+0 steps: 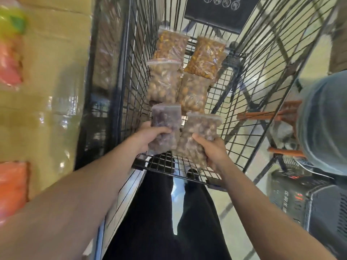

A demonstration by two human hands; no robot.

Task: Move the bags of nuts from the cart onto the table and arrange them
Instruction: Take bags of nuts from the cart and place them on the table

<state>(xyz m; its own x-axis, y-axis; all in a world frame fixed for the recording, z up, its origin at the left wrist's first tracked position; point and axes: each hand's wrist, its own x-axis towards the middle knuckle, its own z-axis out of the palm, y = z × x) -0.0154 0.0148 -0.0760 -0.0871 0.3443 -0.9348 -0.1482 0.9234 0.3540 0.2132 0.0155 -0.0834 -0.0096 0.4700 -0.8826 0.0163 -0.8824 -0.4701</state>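
Left hand (150,136) grips dark bag (165,126), right hand (212,149) grips pale bag (199,136) over cart (253,91); slick plastic could slip or snag the wire rim on lifting.

Six clear zip bags of nuts show in or over the wire cart (244,76): two orange-brown bags (205,57) at the cart's far end, two pale tan bags (163,81) in its middle, and two darker brownish bags (165,117) at its near end. Two hands (150,136) reach over the cart's near rim, one dark bag in each.
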